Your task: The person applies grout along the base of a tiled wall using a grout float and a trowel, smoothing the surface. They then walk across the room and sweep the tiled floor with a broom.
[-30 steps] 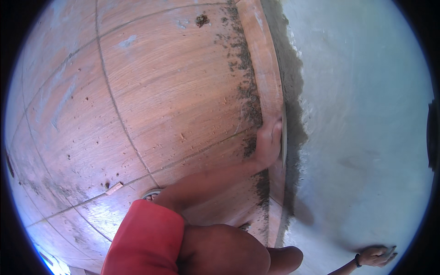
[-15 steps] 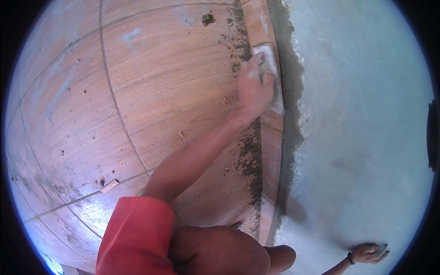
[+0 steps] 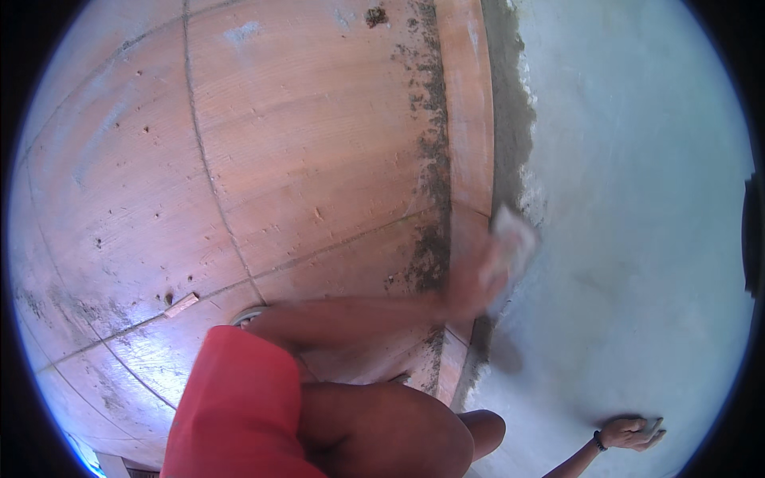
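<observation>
Wood-grain tiles (image 3: 303, 167) met a pale wall (image 3: 637, 199); the left hand (image 3: 480, 277) clasped a whitish pad (image 3: 518, 233) jutting forward; the right hand (image 3: 628, 434) gripped unclearly.

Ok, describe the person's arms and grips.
The left arm has a red sleeve, bare below it. The right arm wears a dark wristband; no sleeve shows there. No gloves show on the left grip, which is blurred, or the right grip.

A pale bluish wall (image 3: 637, 199) rises beside dirt-flecked, pinkish-brown floor tiles (image 3: 311, 151).
</observation>
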The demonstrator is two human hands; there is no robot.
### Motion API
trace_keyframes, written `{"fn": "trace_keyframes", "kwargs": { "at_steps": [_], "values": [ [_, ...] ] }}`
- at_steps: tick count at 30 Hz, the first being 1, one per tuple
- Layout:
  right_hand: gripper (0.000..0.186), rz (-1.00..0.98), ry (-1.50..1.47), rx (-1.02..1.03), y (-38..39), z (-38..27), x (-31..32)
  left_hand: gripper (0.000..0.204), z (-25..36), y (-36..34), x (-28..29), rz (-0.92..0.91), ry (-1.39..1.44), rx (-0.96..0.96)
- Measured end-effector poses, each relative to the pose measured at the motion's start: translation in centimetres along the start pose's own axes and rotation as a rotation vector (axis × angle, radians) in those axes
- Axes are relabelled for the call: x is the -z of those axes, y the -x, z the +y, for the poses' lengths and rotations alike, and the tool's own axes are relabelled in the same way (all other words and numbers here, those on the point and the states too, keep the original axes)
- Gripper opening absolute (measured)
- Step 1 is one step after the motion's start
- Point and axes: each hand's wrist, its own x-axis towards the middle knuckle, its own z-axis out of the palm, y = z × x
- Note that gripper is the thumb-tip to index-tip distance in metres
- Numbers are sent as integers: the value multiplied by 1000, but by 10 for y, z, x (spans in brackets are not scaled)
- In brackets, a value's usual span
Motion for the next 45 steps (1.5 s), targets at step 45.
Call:
{"fn": "trace_keyframes", "kwargs": {
  "at_steps": [45],
  "values": [
    [30,35,23,51,-6,-13,2,32,-26,-185,46,316,-229,334]
  ]
}}
